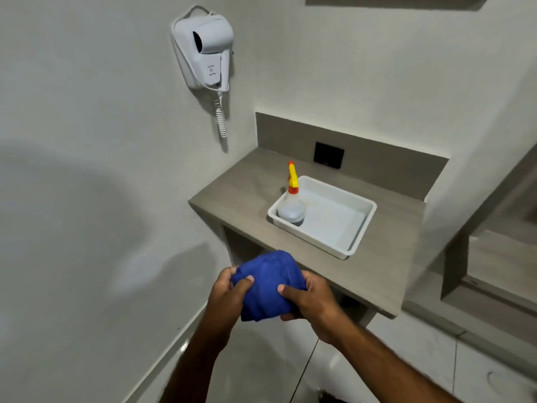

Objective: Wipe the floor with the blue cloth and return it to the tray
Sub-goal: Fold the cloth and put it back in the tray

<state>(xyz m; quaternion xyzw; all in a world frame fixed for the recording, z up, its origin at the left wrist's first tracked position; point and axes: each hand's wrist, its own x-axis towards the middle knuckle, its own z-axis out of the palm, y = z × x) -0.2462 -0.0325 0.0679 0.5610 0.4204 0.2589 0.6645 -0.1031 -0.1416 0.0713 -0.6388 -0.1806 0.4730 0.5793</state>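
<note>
The blue cloth (268, 282) is folded into a thick pad and held in the air, in front of the counter's near corner. My left hand (228, 298) grips its left edge, thumb on top. My right hand (309, 301) grips its right side, thumb pressed on the upper face. The white tray (360, 225) sits on the grey counter (241, 193), beyond and to the right of the cloth. A clear spray bottle (291, 209) with a yellow and orange nozzle stands upright in the tray's left corner. The pale tiled floor (406, 353) lies below my arms.
A white wall-mounted hair dryer (207, 50) with a coiled cord hangs on the wall above left of the counter. A black socket plate (329, 155) sits on the counter's backsplash. An open recess lies under the counter. More grey shelving stands at the right.
</note>
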